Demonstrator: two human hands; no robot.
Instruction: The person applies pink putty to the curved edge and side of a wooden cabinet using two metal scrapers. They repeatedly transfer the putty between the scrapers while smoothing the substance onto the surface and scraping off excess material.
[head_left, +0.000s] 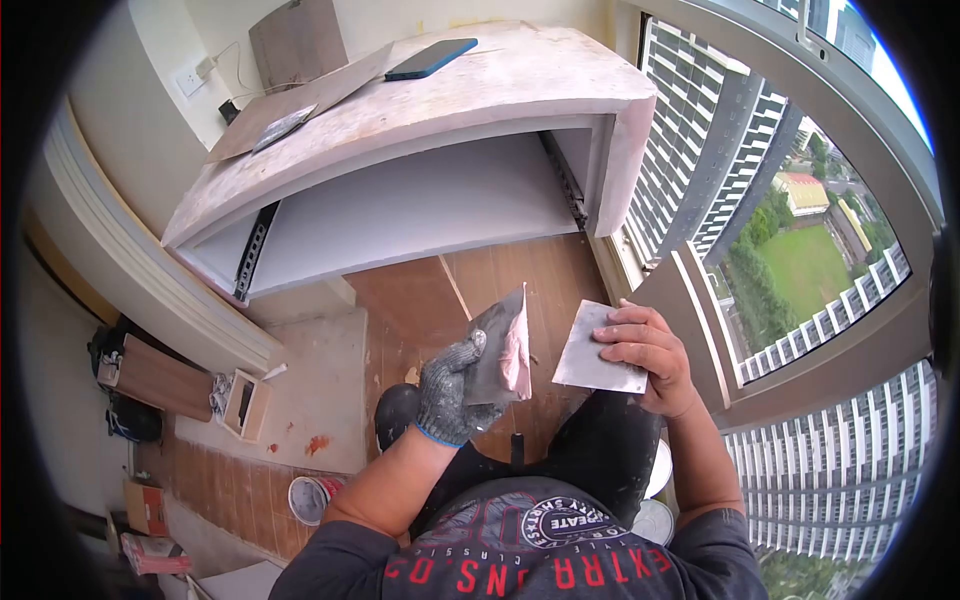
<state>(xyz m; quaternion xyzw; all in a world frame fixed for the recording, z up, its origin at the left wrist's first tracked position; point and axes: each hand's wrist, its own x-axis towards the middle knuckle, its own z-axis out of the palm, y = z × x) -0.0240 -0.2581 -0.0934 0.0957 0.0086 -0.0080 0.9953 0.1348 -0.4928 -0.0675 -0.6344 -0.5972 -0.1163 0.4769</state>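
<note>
My left hand point(452, 388), in a grey knit glove with a blue cuff, grips a flat grey putty board point(490, 345). A lump of pink putty point(516, 355) clings along the board's right edge. My bare right hand point(648, 358) holds a thin, squarish grey putty spreader point(590, 355) by its right side, fingers across its face. The board and the spreader are apart, both above my lap. Beyond them stands a whitish desk point(520, 75) with an open drawer bay and black metal slides point(257, 250) at its sides.
On the desktop lie a phone point(432, 59) and a thin brown board point(300, 105). A window point(800, 220) is close on my right. Buckets point(653, 522) stand by my right leg, and another bucket point(312, 498) is at lower left. A wooden tray point(240, 405) rests on the floor at left.
</note>
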